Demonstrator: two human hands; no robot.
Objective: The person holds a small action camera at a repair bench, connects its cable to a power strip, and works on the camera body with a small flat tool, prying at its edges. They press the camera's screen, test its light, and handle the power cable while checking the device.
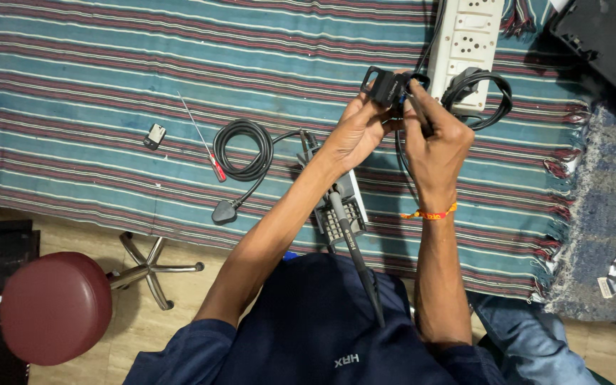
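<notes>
Dark blue sleeves (308,335) fill the bottom of the view, with both bare forearms reaching up over a striped cloth (108,93) in teal and maroon that covers the bench. Between the arms lies a grey soldering iron (354,249), its long handle pointing down toward the person, beside a small grey stand (336,214).

Left hand (354,132) is closed around a small black box-shaped part (383,85), gripping it from below. Right hand (436,135), with an orange thread band at the wrist, is clenched on a thin dark tool (420,114) whose tip meets the black part. Both hands are held above the cloth, just below a white power strip (465,43) with a black cable (486,89) looped beside it.

Left of the hands, a coiled black cord (247,150) ends in a grey plug (224,212). A thin screwdriver with a red handle (204,142) lies beside it, and a small grey block (155,135) farther left. A maroon round stool (55,306) stands on the floor at lower left.
</notes>
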